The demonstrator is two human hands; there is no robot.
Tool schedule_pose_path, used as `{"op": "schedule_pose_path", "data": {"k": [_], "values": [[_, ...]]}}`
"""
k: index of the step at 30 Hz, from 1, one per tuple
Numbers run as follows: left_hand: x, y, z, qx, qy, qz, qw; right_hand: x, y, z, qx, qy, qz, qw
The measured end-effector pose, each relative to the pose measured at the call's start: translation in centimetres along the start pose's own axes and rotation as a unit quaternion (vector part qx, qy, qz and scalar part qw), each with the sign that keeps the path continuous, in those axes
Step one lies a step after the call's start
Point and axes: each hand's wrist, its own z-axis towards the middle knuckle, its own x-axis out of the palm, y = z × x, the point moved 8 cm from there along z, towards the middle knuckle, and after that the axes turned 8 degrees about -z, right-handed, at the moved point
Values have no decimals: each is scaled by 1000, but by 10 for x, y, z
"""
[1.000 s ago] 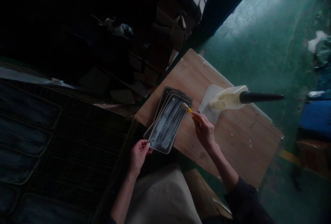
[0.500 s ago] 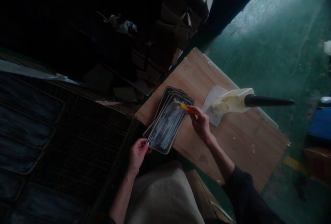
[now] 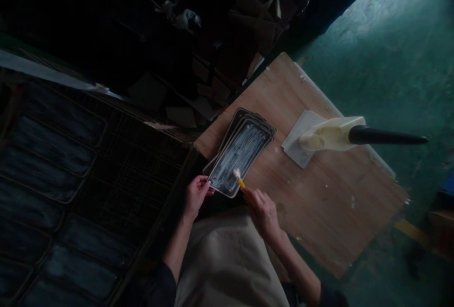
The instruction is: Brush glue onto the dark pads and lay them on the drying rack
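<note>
"How's your grip?"
"My left hand pinches the plate by a corner, atop the stack; my right hand, the brush."
"Good strokes?"
"I'd steady that corner and sweep lightly, evenly, lengthwise."

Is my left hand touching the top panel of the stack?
Touching: the head view shows the left hand gripping the top panel at its near left corner, thumb over the edge.

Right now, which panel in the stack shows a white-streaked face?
The top panel, with your right hand's brush over it; panels below show mostly edges and corners.
</note>
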Motion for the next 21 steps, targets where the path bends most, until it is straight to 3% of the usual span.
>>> {"op": "schedule_pose_path", "data": {"k": [5, 14, 18, 21], "values": [[1, -3, -4, 4, -8, -5, 1000, 3, 29, -38, 11, 71, 80, 994], [9, -4, -12, 3, 4, 9, 1000, -8, 22, -15, 35, 33, 164, 985], [25, -7, -22, -45, 61, -29, 997, -48, -5, -38, 95, -19, 130, 987], [42, -18, -40, -77, 141, -110, 981, -101, -30, -56, 149, -128, 100, 975]]}}
